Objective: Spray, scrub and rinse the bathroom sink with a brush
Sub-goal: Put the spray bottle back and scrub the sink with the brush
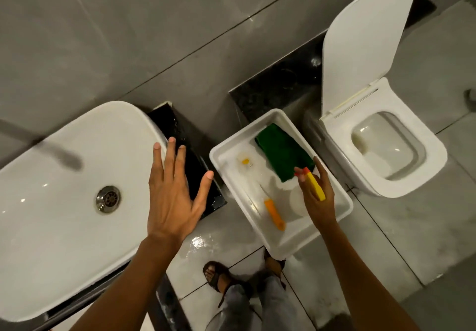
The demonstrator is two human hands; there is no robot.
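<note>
We grab the spray bottle [313, 185] with right fingers [300, 173], left hand [171, 199] open and empty, then spray the sink [51, 202].

Your sink [64, 202] sits at nine o'clock, its drain [108, 198] near the middle. A tub [280, 247] stands on the floor at about three o'clock from the sink, with the toilet [401, 150] farther out at two o'clock, lid [365, 42] raised against the wall. In the tub lie a cloth [283, 151] toward twelve o'clock and a brush [275, 213] toward six. Your left hand [172, 202] hovers over the sink's edge; your right hand [318, 199], over the tub, holds a sprayer [315, 185]. Your feet [219, 276] stand at six o'clock.
</note>
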